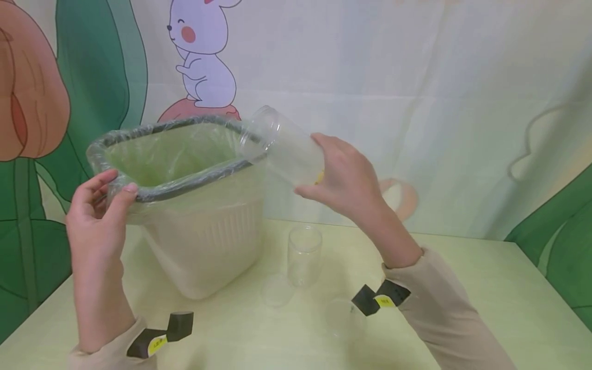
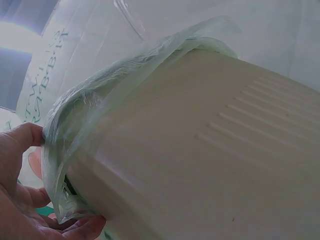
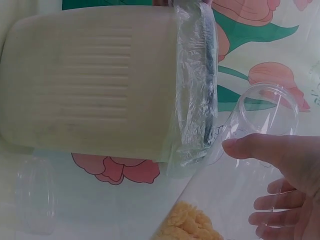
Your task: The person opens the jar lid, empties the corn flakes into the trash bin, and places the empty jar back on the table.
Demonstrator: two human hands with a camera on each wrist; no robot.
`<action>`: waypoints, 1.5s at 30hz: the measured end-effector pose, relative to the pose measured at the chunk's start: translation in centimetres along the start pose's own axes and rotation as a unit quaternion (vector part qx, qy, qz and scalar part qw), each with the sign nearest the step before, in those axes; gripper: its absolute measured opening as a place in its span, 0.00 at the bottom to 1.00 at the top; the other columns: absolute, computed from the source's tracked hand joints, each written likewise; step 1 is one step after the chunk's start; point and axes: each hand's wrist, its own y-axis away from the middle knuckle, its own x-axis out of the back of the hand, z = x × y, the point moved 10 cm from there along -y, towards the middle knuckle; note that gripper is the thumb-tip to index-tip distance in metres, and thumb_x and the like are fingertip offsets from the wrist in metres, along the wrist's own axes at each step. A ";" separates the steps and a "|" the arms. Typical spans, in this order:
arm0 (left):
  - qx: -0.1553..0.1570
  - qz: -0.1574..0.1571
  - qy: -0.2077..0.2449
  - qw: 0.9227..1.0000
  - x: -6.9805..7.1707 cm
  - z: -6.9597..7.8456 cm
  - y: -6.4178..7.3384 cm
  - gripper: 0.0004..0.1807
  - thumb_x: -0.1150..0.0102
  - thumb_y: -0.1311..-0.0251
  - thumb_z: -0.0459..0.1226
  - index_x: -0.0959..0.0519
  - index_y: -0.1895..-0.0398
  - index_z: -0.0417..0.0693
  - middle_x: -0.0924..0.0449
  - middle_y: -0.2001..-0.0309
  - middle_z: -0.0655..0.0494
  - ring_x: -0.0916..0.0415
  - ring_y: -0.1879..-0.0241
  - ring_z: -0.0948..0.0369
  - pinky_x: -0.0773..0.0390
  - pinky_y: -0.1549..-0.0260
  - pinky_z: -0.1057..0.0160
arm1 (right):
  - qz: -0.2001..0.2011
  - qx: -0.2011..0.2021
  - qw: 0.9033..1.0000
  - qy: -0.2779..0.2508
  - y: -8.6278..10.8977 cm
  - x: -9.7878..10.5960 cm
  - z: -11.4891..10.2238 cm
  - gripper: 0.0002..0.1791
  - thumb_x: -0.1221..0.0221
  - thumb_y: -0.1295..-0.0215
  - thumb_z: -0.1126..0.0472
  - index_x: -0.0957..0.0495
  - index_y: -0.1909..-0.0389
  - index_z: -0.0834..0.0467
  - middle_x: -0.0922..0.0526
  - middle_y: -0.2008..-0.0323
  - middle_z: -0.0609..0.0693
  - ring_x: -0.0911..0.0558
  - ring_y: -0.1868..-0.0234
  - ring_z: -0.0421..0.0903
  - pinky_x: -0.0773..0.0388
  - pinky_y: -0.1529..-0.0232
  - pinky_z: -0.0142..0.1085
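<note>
A pale trash bin (image 1: 208,241) with a dark rim stands on the table, lined with a thin clear greenish bag (image 1: 176,154) folded over the rim. My left hand (image 1: 99,216) grips the bin's near left corner, thumb outside and fingers around the bagged rim. In my right hand (image 1: 349,177) is a clear plastic jar (image 1: 296,151), tilted with its uncovered mouth at the bin's right end. The right wrist view shows yellow crumbly pieces (image 3: 185,222) near the jar's bottom, with the thumb across the jar and the fingers behind it.
A second clear jar (image 1: 304,257) stands upright on the table (image 1: 462,288), right of the bin. Beside it lies a clear round lid (image 1: 277,290); another clear disc (image 1: 342,318) lies nearer, under the right forearm. Behind the table hangs a cloth (image 1: 370,67) printed with a rabbit and flowers.
</note>
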 end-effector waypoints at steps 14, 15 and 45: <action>0.002 -0.001 -0.015 1.000 0.0 0.0 0.1 0.22 0.42 0.42 0.42 0.30 0.43 0.60 0.42 0.44 0.63 0.45 0.45 0.65 0.40 0.47 0.63 | -0.008 -0.015 0.999 0.030 -2.3 -0.5 -1.0 0.44 0.31 0.58 0.50 0.37 0.38 0.59 0.30 0.41 0.54 0.29 0.43 0.51 0.26 0.53 0.45; 0.001 -0.001 -0.017 1.000 0.0 0.1 0.1 0.22 0.43 0.42 0.42 0.30 0.43 0.60 0.42 0.44 0.63 0.45 0.45 0.65 0.40 0.47 0.63 | -0.011 -0.016 0.999 0.033 -2.5 -0.6 -1.0 0.44 0.31 0.57 0.49 0.37 0.38 0.59 0.30 0.41 0.54 0.29 0.43 0.51 0.26 0.53 0.45; -0.011 0.003 -0.035 0.999 -0.1 0.3 0.1 0.21 0.43 0.42 0.42 0.30 0.44 0.60 0.41 0.41 0.63 0.47 0.42 0.65 0.42 0.43 0.61 | -0.035 0.034 0.981 0.188 -6.1 -1.2 -3.9 0.38 0.36 0.50 0.50 0.38 0.41 0.63 0.28 0.47 0.56 0.28 0.50 0.52 0.23 0.68 0.41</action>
